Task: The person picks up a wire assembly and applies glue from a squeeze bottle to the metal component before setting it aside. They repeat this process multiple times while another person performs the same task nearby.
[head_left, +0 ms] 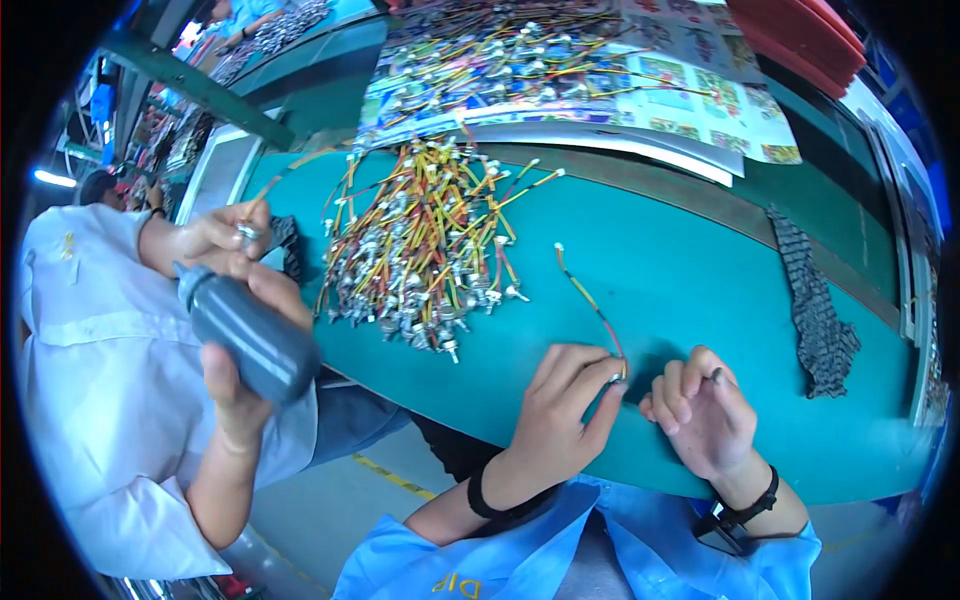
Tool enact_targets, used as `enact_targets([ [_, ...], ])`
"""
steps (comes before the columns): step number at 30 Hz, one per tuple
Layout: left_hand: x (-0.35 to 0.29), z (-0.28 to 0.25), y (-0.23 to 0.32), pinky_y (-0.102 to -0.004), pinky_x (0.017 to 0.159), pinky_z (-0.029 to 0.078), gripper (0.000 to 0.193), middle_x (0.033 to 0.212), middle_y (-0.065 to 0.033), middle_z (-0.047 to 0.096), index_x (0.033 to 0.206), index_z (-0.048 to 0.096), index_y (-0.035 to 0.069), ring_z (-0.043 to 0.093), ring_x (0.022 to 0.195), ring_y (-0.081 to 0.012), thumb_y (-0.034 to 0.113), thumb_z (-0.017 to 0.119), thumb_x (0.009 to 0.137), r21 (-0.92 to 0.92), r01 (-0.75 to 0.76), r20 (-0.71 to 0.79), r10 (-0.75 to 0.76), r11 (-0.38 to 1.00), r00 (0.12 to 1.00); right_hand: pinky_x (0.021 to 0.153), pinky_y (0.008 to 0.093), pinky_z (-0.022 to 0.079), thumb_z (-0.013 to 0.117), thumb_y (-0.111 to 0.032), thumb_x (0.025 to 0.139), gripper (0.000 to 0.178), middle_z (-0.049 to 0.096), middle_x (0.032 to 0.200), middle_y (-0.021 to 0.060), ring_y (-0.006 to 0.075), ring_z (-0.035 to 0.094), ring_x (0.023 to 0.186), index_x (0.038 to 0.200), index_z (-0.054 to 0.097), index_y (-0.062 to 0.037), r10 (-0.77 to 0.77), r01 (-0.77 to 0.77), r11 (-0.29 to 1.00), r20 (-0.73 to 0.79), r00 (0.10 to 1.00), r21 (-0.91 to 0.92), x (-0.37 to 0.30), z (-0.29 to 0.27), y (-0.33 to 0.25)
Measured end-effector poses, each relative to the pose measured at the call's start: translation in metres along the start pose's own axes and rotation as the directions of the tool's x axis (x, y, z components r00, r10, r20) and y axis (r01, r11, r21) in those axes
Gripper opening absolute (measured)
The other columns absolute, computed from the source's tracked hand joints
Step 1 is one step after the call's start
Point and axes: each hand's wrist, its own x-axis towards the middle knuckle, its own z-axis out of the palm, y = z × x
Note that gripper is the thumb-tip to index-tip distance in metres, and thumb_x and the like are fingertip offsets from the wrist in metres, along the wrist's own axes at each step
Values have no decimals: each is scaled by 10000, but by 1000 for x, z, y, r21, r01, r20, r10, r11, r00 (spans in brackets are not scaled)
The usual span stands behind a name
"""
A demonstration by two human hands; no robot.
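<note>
My left hand (568, 412) pinches a wired metal component at its metal end, just above the near edge of the green table. Its red, yellow and black wires (592, 302) run up and away to a small white connector. To the right, my right hand (703, 412) is turned palm up with curled fingers. Between its thumb and fingertip shows a small dark piece (717, 375), too small to name. The two hands are apart. Left of them lies a large heap of similar wired components (420, 240), metal ends toward me.
At my left, a co-worker in a pale coat holds a dark squeeze bottle (250, 335) and a wired component. A grey patterned cloth (815, 300) lies on the green table (680, 250) at the right. Beyond are printed sheets (720, 110) with more components and red stacked material (805, 40).
</note>
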Motion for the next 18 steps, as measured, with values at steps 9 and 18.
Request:
enact_targets([
  [9, 2, -8, 6, -383, 751, 480, 302, 979, -132, 606, 1060, 661, -9, 592, 921, -298, 15, 723, 766, 48, 85, -99, -80, 995, 992, 747, 383, 476, 478, -403, 1006, 356, 468, 745, 71, 201, 500, 715, 892, 463, -66, -34, 32, 999, -98, 995, -23, 0, 13, 3],
  [18, -14, -13, -3, -387, 703, 463, 255, 933, -113, 611, 1022, 655, 1, 599, 789, -273, 60, 747, 792, -302, -120, 97, 155, 946, 983, 670, 371, 479, 576, -415, 947, 405, 539, 745, 144, 251, 543, 675, 944, 508, -15, 41, -42, 999, 105, 994, 9, -4, 3, 1],
])
